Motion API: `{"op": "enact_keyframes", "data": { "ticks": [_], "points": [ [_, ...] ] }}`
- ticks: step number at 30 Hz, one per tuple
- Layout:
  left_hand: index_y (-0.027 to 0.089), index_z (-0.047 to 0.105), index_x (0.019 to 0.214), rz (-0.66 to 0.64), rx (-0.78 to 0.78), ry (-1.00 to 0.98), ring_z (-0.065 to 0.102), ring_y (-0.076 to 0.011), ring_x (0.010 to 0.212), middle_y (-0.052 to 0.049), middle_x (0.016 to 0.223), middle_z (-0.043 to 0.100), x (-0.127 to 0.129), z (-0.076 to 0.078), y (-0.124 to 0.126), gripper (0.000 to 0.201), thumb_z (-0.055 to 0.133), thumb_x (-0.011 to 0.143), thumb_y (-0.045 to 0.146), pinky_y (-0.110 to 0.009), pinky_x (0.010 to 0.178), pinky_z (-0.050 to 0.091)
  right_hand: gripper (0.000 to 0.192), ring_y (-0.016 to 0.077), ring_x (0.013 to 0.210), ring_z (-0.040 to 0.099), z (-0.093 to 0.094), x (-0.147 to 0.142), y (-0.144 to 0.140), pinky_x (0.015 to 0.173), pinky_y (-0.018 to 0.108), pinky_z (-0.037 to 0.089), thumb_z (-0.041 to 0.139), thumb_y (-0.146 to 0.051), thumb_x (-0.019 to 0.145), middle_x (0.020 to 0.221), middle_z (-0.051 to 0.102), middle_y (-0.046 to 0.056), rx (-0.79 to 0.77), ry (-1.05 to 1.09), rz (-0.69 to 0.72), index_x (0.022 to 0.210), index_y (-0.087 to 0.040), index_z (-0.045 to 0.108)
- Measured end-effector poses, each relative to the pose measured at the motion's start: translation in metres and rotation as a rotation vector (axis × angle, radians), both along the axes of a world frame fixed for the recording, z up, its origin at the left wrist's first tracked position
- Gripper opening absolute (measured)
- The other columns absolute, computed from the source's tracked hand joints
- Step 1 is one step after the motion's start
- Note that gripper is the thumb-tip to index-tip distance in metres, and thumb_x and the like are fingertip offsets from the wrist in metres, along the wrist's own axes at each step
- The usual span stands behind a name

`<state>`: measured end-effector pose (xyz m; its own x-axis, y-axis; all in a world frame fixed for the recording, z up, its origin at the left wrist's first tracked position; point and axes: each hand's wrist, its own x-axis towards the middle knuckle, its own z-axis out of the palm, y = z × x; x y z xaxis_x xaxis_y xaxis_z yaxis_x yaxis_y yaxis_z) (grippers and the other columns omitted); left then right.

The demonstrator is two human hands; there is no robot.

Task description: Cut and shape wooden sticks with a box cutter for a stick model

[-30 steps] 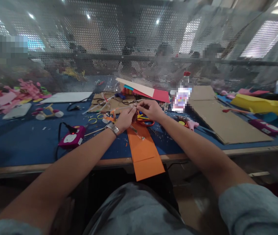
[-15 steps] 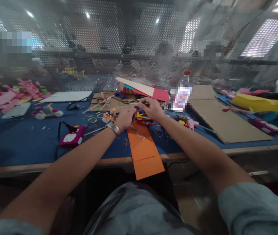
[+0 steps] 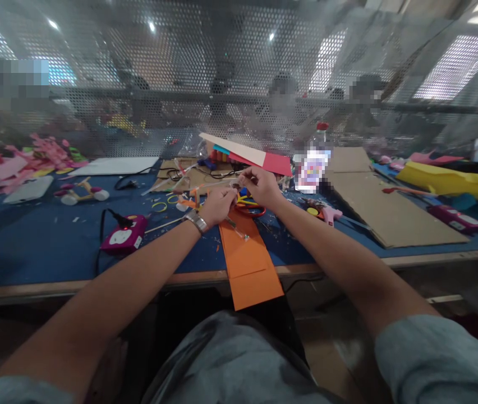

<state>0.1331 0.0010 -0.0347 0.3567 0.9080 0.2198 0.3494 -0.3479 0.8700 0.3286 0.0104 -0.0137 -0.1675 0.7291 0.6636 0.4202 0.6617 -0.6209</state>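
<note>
Bright ceiling lights (image 3: 151,26) and a window (image 3: 458,64) at upper right glare through the perforated screen (image 3: 205,73). The wide lens bends the edges; the background is soft, the tabletop (image 3: 45,247) evenly lit.

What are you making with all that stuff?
A person sits at a blue craft table. Both hands, the left hand and the right hand, pinch a thin clear stick above an orange paper strip. Scissors lie under the hands, and a pink gadget sits to the left.
</note>
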Motion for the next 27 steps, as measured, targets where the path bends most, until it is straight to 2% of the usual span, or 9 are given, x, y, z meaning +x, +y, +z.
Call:
{"op": "enact_keyframes", "data": {
  "ticks": [3, 6, 9, 12, 14, 17, 19, 24, 27],
  "points": [
    [0.018, 0.067, 0.136, 0.003, 0.018, -0.011, 0.072, -0.0257, 0.115, -0.012, 0.135, 0.070, 0.000, -0.001, 0.002, 0.040, 0.070, 0.105, 0.042, -0.048, 0.097, 0.064, 0.019, 0.0174, 0.077, 0.067, 0.001, 0.003, -0.001, 0.070, 0.029, 0.053, 0.067, -0.036, 0.098, 0.103, 0.076, 0.006, 0.040, -0.034, 0.032, 0.110, -0.022, 0.069],
    [0.018, 0.067, 0.136, 0.019, 0.039, -0.017, 0.072, -0.0258, 0.115, -0.012, 0.136, 0.070, 0.000, -0.001, 0.003, 0.040, 0.070, 0.105, 0.043, -0.048, 0.098, 0.064, 0.009, 0.0214, 0.091, 0.071, 0.004, 0.004, -0.002, 0.077, 0.032, 0.056, 0.069, -0.025, 0.093, 0.115, 0.077, 0.009, 0.083, -0.105, 0.080, 0.099, -0.023, 0.076],
    [0.018, 0.067, 0.136, 0.047, 0.047, 0.001, 0.072, -0.0258, 0.115, -0.012, 0.136, 0.070, 0.000, 0.000, 0.002, 0.040, 0.070, 0.105, 0.043, -0.048, 0.098, 0.064, 0.017, 0.0240, 0.101, 0.072, 0.005, 0.004, -0.003, 0.089, 0.037, 0.057, 0.068, -0.019, 0.090, 0.124, 0.077, 0.009, 0.125, -0.174, 0.112, 0.095, -0.024, 0.083],
    [0.018, 0.067, 0.136, 0.075, 0.052, 0.030, 0.072, -0.0261, 0.115, -0.012, 0.136, 0.070, 0.000, 0.003, -0.001, 0.040, 0.070, 0.105, 0.043, -0.048, 0.098, 0.064, 0.024, 0.0227, 0.095, 0.074, 0.006, 0.004, -0.003, 0.087, 0.037, 0.059, 0.067, -0.021, 0.093, 0.128, 0.078, 0.010, 0.139, -0.212, 0.111, 0.104, -0.026, 0.087],
    [0.018, 0.067, 0.137, 0.087, 0.057, 0.048, 0.072, -0.0262, 0.116, -0.012, 0.136, 0.070, -0.001, 0.005, -0.002, 0.041, 0.070, 0.105, 0.043, -0.048, 0.098, 0.064, 0.025, 0.0248, 0.102, 0.076, 0.006, 0.004, -0.003, 0.090, 0.039, 0.060, 0.068, -0.023, 0.094, 0.131, 0.079, 0.010, 0.135, -0.235, 0.116, 0.107, -0.026, 0.088],
    [0.017, 0.067, 0.137, 0.097, 0.063, 0.069, 0.072, -0.0267, 0.116, -0.012, 0.136, 0.070, -0.003, 0.007, -0.004, 0.041, 0.071, 0.104, 0.043, -0.049, 0.098, 0.064, 0.024, 0.0285, 0.120, 0.076, 0.008, 0.003, -0.004, 0.106, 0.044, 0.058, 0.070, -0.023, 0.093, 0.130, 0.082, 0.008, 0.112, -0.270, 0.141, 0.106, -0.028, 0.089],
    [0.018, 0.067, 0.137, 0.103, 0.066, 0.078, 0.072, -0.0271, 0.117, -0.011, 0.136, 0.070, -0.004, 0.008, -0.004, 0.041, 0.071, 0.104, 0.043, -0.049, 0.099, 0.064, 0.024, 0.0290, 0.124, 0.076, 0.010, 0.002, -0.006, 0.111, 0.045, 0.056, 0.071, -0.021, 0.091, 0.123, 0.085, 0.005, 0.086, -0.287, 0.166, 0.106, -0.029, 0.089],
    [0.018, 0.067, 0.137, 0.114, 0.065, 0.064, 0.071, -0.0273, 0.117, -0.011, 0.137, 0.070, -0.005, 0.009, -0.005, 0.041, 0.071, 0.104, 0.043, -0.049, 0.099, 0.064, 0.024, 0.0312, 0.114, 0.079, 0.008, -0.001, -0.008, 0.105, 0.045, 0.058, 0.075, -0.019, 0.085, 0.113, 0.087, 0.005, 0.013, -0.228, 0.177, 0.103, -0.028, 0.089],
    [0.018, 0.068, 0.136, 0.126, 0.061, 0.014, 0.072, -0.0269, 0.116, -0.011, 0.135, 0.070, -0.003, 0.008, -0.003, 0.041, 0.070, 0.104, 0.043, -0.048, 0.098, 0.064, 0.028, 0.0304, 0.105, 0.081, 0.005, -0.001, -0.003, 0.100, 0.045, 0.061, 0.075, -0.023, 0.086, 0.112, 0.086, 0.007, -0.037, -0.100, 0.132, 0.111, -0.026, 0.087]
  ]
}}
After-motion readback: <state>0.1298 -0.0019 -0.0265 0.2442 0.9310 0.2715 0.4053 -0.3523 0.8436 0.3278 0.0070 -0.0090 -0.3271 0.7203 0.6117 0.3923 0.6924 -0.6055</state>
